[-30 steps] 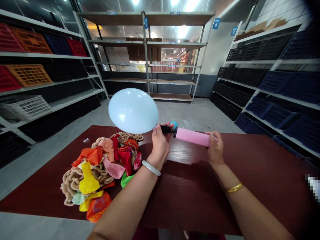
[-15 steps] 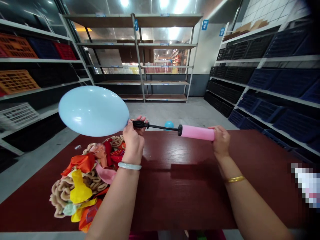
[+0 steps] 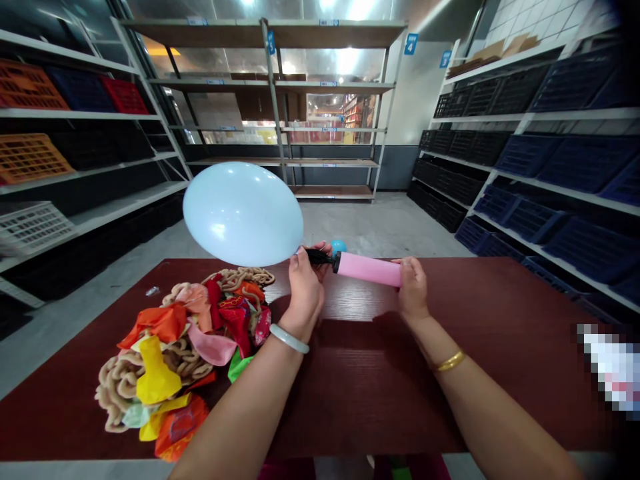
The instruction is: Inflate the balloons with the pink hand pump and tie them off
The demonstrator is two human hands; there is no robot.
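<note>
An inflated light blue balloon (image 3: 243, 213) sits on the nozzle end of a pink hand pump (image 3: 369, 267). My left hand (image 3: 306, 280) is closed around the balloon's neck and the pump's black nozzle end; its fingers partly hide the joint. At the other end, my right hand (image 3: 414, 287) grips the pink barrel. The black rod is pushed in, so barrel and black end almost meet. Both hands hold the pump above the dark red table (image 3: 360, 400). Left of my left forearm lies a pile of deflated balloons (image 3: 213, 347) in several colours, among them a yellow balloon (image 3: 157, 373).
Tan rope-like coils (image 3: 120, 387) lie within the pile. A blue ball-like object (image 3: 339, 247) shows beyond the table's far edge. Metal shelves (image 3: 330, 160) stand at the back. Racks with dark crates (image 3: 580, 160) line the right, and orange crates (image 3: 33, 157) the left.
The hands have come closer together and the pump's rod has slid into the barrel. The balloon and my left hand moved right; my right hand moved left.
</note>
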